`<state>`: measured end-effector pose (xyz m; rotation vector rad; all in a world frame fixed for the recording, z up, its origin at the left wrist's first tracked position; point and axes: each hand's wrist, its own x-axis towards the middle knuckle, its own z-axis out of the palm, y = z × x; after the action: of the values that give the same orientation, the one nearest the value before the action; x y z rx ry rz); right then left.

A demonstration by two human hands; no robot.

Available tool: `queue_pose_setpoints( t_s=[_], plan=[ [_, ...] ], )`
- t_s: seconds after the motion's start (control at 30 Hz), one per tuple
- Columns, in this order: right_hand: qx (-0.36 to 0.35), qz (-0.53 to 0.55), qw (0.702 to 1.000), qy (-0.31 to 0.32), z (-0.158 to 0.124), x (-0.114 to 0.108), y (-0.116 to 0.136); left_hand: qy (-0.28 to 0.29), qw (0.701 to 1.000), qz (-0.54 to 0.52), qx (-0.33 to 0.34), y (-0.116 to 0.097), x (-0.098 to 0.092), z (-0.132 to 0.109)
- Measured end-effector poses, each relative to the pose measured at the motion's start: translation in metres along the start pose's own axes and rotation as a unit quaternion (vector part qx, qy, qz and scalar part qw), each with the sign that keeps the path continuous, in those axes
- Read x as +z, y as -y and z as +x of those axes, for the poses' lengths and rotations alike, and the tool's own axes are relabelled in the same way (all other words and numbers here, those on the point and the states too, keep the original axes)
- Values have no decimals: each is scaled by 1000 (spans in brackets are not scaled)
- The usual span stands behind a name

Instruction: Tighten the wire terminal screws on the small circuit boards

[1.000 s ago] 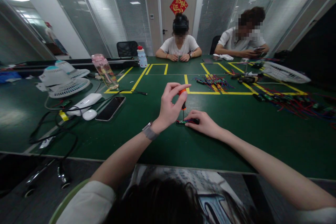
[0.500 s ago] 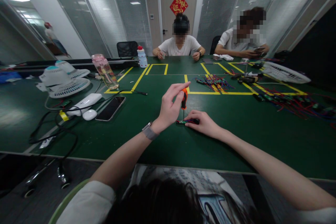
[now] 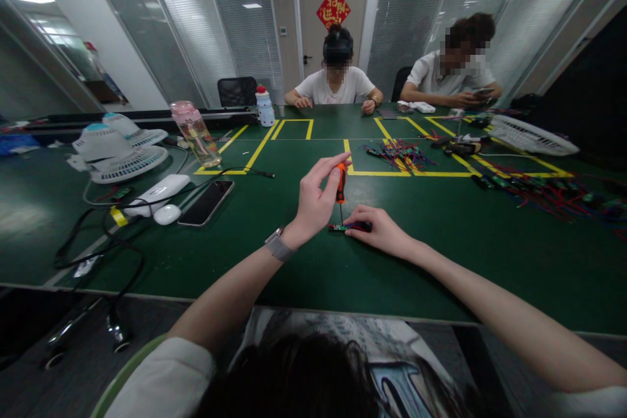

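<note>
My left hand (image 3: 314, 199) pinches a small orange-handled screwdriver (image 3: 340, 184) held upright, its tip down on a small green circuit board (image 3: 339, 228) with red and black wires. My right hand (image 3: 377, 228) lies on the green table (image 3: 274, 255), fingers pressed on the right end of that board. A grey watch sits on my left wrist.
A dark phone (image 3: 206, 202), a white mouse (image 3: 167, 214), a white box, black cables and two white fans (image 3: 120, 153) lie at left. A pink bottle (image 3: 196, 133) stands behind them. Wired boards (image 3: 399, 155) are piled at right. Two people sit at the far side.
My left fingers have shifted on the screwdriver handle, index finger now stretched over its top. The far person's hands have moved apart on the table.
</note>
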<state>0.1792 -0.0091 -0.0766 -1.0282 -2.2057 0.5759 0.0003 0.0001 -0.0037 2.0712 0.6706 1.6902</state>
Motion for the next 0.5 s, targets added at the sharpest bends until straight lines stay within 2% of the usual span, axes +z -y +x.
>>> queue_pose_setpoints(
  t_s=[0.17, 0.37, 0.5],
  plan=[
    [-4, 1, 1000, -1, 0, 0, 0, -28, 998, 54, 16, -1, 0, 0],
    [-2, 4, 1000, -3, 0, 0, -1, 7, 1000, 21, 13, -2, -1, 0],
    [-1, 0, 1000, -4, 0, 1, -1, -22, 999, 41, 15, -2, 0, 1]
  ],
)
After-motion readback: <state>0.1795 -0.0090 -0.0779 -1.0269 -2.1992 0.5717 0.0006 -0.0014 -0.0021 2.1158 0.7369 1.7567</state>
